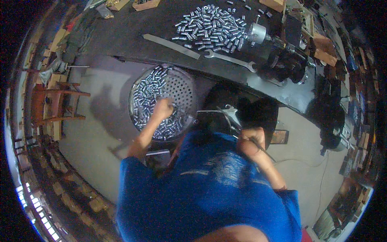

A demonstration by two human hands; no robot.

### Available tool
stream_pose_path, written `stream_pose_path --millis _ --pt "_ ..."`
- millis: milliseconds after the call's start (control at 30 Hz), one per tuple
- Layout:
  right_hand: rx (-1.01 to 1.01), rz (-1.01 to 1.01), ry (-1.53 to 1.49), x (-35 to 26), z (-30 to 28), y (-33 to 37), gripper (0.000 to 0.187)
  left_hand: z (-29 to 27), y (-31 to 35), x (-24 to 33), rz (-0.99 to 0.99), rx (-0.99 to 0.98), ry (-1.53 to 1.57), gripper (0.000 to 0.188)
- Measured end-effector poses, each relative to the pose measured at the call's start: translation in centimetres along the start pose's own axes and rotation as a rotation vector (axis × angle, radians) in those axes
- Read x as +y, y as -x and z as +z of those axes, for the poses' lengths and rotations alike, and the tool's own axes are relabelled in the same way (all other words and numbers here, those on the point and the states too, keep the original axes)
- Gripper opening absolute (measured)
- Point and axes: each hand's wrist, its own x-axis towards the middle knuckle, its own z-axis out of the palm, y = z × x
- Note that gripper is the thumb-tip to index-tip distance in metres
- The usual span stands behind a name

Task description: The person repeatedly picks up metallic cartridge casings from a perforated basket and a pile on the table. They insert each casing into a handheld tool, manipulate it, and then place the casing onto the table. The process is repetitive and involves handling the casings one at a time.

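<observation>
Over the round perforated metal tray [183, 89], my left hand [163, 108] is closed, its fingers curled and slightly blurred. Whatever it may hold is hidden. Around and beneath it lie many short shiny metal sleeves [147, 90], thickest on the tray's left and lower side. My right hand [250, 141] grips a silver air blow gun [230, 114] in front of my body. The gun's thin nozzle points left toward the tray, and a dark hose trails from the hand.
Beyond the tray runs a dark workbench [133, 40]. On it lie a pile of similar sleeves [211, 28], a flat metal strip [171, 45], an open-ended wrench [229, 61] and a machine with a round metal chuck [258, 33]. A wooden chair [60, 103] stands left.
</observation>
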Motion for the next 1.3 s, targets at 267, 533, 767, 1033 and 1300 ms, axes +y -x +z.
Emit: stream_pose_path --millis 267,533,767,1033,1300 --pt "0.018 -0.026 0.171 0.0 0.3 0.1 0.025 4.8 0.7 -0.9 -0.003 -0.193 -0.377 0.013" --pt "-0.004 -0.065 0.148 0.2 0.0 0.1 0.017 0.2 1.9 3.8 -0.002 -0.061 0.15 0.026" --pt "-0.041 -0.09 0.117 -0.7 0.9 -1.3 0.02 -6.0 2.7 15.6 0.259 -0.203 0.722 0.022" --pt "-0.059 -0.098 0.127 -1.1 0.2 -1.9 0.021 -8.2 2.7 19.4 0.247 -0.389 0.902 0.024" --pt "-0.106 -0.326 0.164 -0.5 0.8 -1.9 0.024 -8.7 2.7 20.2 0.414 -0.549 1.081 0.014"
